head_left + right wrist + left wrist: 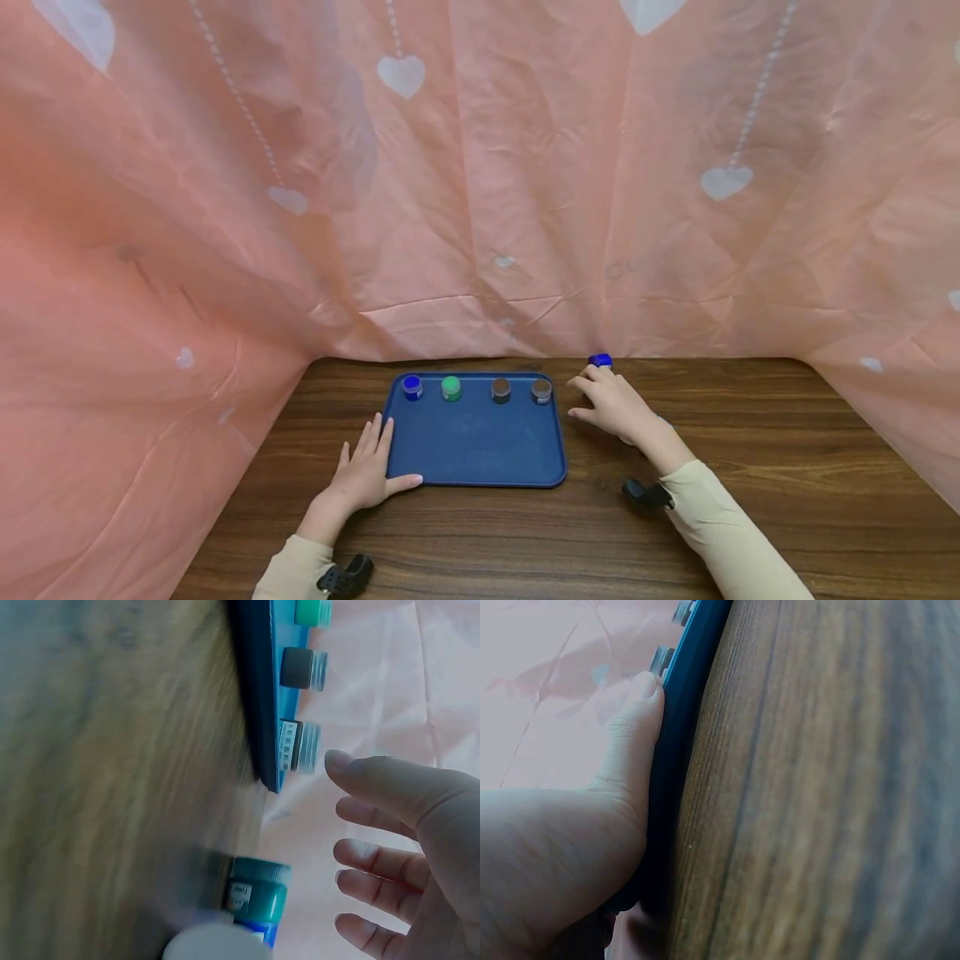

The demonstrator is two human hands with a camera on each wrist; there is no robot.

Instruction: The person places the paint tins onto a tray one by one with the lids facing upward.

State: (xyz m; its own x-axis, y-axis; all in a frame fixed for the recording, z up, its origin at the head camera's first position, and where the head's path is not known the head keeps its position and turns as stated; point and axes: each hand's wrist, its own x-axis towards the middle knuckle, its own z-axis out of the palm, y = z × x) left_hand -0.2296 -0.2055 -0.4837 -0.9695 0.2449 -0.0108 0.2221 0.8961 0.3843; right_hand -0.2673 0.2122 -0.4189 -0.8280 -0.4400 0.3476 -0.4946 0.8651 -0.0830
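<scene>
A blue tray [472, 446] lies on the table, a row of small paint jars along its far side: blue [412, 387], green [451, 388], dark brown [500, 391] and another brown one [542, 392]. My left hand [360, 479] rests at the tray's near left corner, fingers along the left rim and thumb on the front rim. Right of the tray, my right hand [618, 406] is spread in the air, holding nothing. Just beyond its fingers shows a blue jar [600, 360]. The right wrist view has a green jar [262, 900] below that hand.
A pale rounded object [217, 943], partly cut off, stands near the green jar in the right wrist view. Pink cloth [480, 208] with white hearts hangs behind and at both sides of the wooden table [750, 467].
</scene>
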